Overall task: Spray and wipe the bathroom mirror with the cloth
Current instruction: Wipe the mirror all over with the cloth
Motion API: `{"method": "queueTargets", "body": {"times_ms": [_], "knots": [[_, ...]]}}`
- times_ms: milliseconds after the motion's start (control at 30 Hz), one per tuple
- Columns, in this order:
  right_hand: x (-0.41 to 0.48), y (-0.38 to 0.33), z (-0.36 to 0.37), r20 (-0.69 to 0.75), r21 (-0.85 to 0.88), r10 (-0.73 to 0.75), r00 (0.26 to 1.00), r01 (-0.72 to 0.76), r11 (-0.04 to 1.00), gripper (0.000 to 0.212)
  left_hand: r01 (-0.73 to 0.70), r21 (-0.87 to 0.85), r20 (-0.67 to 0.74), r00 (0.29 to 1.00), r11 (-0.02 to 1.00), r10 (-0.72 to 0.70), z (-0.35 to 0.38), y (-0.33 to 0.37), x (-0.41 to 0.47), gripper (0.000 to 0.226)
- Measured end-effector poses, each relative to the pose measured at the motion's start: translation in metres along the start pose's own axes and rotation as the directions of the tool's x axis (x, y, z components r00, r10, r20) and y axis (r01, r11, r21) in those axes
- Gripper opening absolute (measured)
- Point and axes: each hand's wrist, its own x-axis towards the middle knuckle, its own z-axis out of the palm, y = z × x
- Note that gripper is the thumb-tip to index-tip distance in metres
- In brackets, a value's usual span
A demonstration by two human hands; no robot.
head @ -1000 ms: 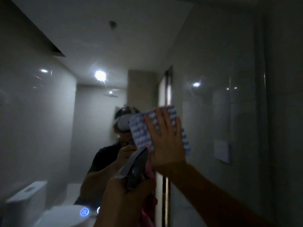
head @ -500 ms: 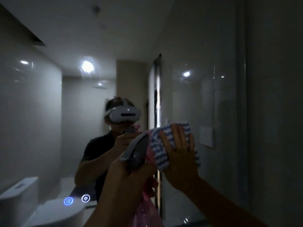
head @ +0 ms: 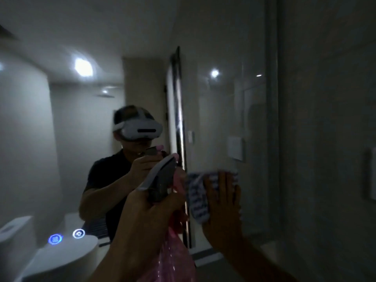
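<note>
The bathroom mirror (head: 67, 139) fills most of the view and reflects a person in a white headset. My right hand (head: 222, 212) lies flat on a blue-and-white patterned cloth (head: 196, 197), pressing it against the glass at lower centre right. My left hand (head: 146, 216) is closed around a pink spray bottle (head: 173, 259) with a grey trigger head (head: 162, 180), held up just left of the cloth and pointed at the mirror. The lower part of the bottle runs off the bottom edge.
Two lit round touch buttons (head: 55, 239) glow on the mirror at lower left. A white toilet (head: 14, 231) appears in the reflection. The mirror's right edge (head: 272, 119) meets a dark tiled wall (head: 329, 139) carrying a white plate (head: 371, 176).
My right hand has slid the cloth down and to the right across the glass. The view has shifted, and the spray bottle stays raised in my left hand.
</note>
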Motion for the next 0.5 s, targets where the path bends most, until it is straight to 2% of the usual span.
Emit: {"method": "queueTargets", "body": {"times_ms": [67, 100, 167, 200, 267, 333, 400, 467, 500], "knots": [[-0.015, 0.013, -0.002, -0.002, -0.034, -0.043, 0.999, 0.043, 0.998, 0.075, 0.017, 0.017, 0.028, 0.999, 1.000, -0.017, 0.010, -0.001, -0.002, 0.021], [-0.003, 0.021, -0.006, -0.016, -0.064, -0.019, 1.000, 0.018, 0.998, 0.080, 0.010, 0.008, 0.027, 1.000, 1.000, -0.010, 0.015, 0.000, -0.001, 0.024], [0.032, 0.035, -0.015, -0.116, -0.062, 0.146, 0.982, -0.154, 0.986, 0.076, 0.010, -0.010, 0.016, 1.000, 1.000, -0.010, 0.024, 0.001, -0.001, 0.029], [0.045, 0.038, -0.018, -0.103, -0.011, 0.235, 0.966, -0.237, 0.971, 0.072, 0.022, -0.020, 0.020, 1.000, 1.000, -0.022, 0.028, 0.001, -0.001, 0.027], [0.044, 0.039, -0.016, -0.064, 0.049, 0.343, 0.937, -0.340, 0.939, 0.067, 0.055, -0.048, 0.034, 0.998, 0.997, -0.053, 0.037, 0.000, -0.004, 0.026], [0.008, 0.035, -0.006, -0.020, 0.052, 0.424, 0.905, -0.423, 0.905, 0.058, 0.070, -0.089, 0.046, 0.997, 0.994, -0.066, 0.043, -0.002, -0.007, 0.039], [-0.037, 0.032, 0.000, 0.086, 0.079, 0.511, 0.855, -0.517, 0.852, 0.056, 0.096, -0.109, 0.062, 0.994, 0.989, -0.090, 0.049, -0.004, -0.009, 0.045], [-0.060, 0.044, 0.002, 0.199, 0.102, 0.551, 0.811, -0.576, 0.811, 0.054, 0.118, -0.104, 0.066, 0.992, 0.988, -0.112, 0.051, -0.009, -0.010, 0.035], [-0.055, 0.053, 0.000, 0.208, 0.101, 0.572, 0.793, -0.600, 0.794, 0.057, 0.126, -0.097, 0.073, 0.990, 0.987, -0.119, 0.050, -0.011, -0.009, 0.031]]}}
